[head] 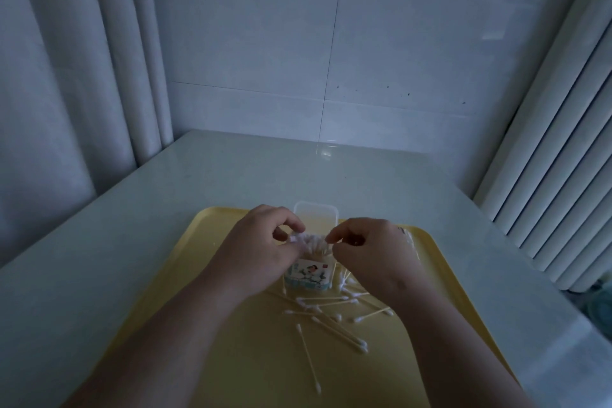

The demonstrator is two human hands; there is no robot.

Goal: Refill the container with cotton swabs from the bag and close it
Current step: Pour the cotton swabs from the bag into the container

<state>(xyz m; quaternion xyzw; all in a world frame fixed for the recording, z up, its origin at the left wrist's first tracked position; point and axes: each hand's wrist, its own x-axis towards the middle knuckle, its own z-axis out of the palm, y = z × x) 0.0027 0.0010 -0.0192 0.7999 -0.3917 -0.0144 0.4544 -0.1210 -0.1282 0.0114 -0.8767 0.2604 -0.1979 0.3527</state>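
Note:
A small clear container (309,275) with a printed label stands on the yellow tray (231,358). Its hinged lid (316,214) is open and tipped back. A packed bunch of cotton swabs (313,242) sticks up out of its mouth. My left hand (261,248) wraps the container's left side, thumb and forefinger pinching the swab tips. My right hand (371,248) is at the right side, fingertips on the same bunch. Several loose swabs (334,311) lie scattered on the tray just in front. The bag (409,240) is mostly hidden behind my right hand.
The tray rests on a pale glossy table (248,169) that meets a tiled wall at the back. Curtains (49,93) hang at the left, and a ribbed white radiator (563,159) stands at the right.

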